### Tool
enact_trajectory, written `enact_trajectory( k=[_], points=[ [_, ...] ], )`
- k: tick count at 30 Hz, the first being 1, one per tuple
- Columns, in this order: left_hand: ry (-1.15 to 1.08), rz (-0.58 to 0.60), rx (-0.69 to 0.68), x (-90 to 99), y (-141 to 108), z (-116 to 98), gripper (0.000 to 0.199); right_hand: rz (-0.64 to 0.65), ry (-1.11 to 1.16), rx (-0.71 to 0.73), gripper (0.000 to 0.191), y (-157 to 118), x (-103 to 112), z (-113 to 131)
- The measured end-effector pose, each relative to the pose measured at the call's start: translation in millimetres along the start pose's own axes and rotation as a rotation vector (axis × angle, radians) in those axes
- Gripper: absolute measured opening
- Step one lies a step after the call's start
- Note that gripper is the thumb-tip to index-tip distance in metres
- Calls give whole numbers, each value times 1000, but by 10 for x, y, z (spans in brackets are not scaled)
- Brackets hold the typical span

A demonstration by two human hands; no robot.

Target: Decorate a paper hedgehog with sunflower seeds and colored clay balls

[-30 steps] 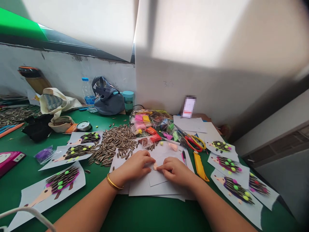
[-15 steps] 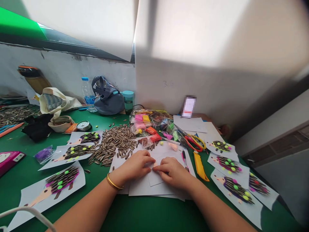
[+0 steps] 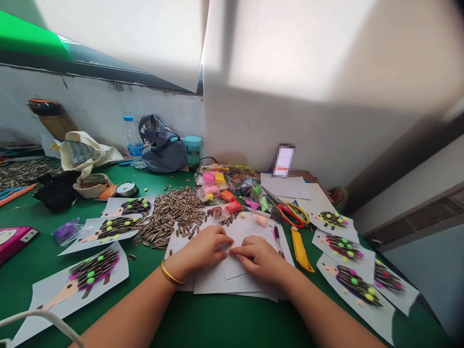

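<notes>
My left hand (image 3: 209, 247) and my right hand (image 3: 260, 258) meet fingertip to fingertip over a small sheet of white paper (image 3: 235, 271). Both are closed, with the index fingers pressing down around a tiny bit of peach clay, mostly hidden by the fingertips. Below the small sheet lie larger white sheets (image 3: 210, 285). A lump of peach clay (image 3: 260, 220) rests on the paper beyond my right hand. Right of that hand is a black pen (image 3: 278, 239). A heap of sunflower seeds (image 3: 176, 212) spreads beyond my left hand.
Hedgehog pictures made with seeds lie at left (image 3: 87, 275) and right (image 3: 351, 285). Bagged coloured clay (image 3: 221, 186), red-handled scissors (image 3: 292, 215) and a yellow utility knife (image 3: 300, 249) lie on the green table. Behind stand a grey-blue bag (image 3: 163, 152), a teal-lidded cup (image 3: 193, 152) and a phone (image 3: 283, 162).
My fingertips have shifted very slightly, so less of the peach clay shows between them. Nothing else on the table has visibly moved.
</notes>
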State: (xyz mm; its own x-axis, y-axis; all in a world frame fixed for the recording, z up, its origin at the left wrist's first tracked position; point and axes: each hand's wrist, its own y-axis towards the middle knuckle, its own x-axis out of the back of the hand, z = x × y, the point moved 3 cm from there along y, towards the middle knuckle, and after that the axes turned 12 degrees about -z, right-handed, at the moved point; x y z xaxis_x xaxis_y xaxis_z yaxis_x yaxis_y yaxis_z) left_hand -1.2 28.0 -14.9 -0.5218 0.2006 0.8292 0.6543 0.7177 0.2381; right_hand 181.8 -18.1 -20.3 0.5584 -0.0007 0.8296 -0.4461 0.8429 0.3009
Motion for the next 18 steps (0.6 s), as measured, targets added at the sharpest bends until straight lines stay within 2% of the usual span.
enact_trajectory(
  k=[9,18],
  points=[
    [-15,17,-9,2,6,11,30,-21,-13,16,33,5,-17,-18],
    [-16,9,21,6,0,23,39,-23,-21,-9,33,16,-10,-4]
  ],
)
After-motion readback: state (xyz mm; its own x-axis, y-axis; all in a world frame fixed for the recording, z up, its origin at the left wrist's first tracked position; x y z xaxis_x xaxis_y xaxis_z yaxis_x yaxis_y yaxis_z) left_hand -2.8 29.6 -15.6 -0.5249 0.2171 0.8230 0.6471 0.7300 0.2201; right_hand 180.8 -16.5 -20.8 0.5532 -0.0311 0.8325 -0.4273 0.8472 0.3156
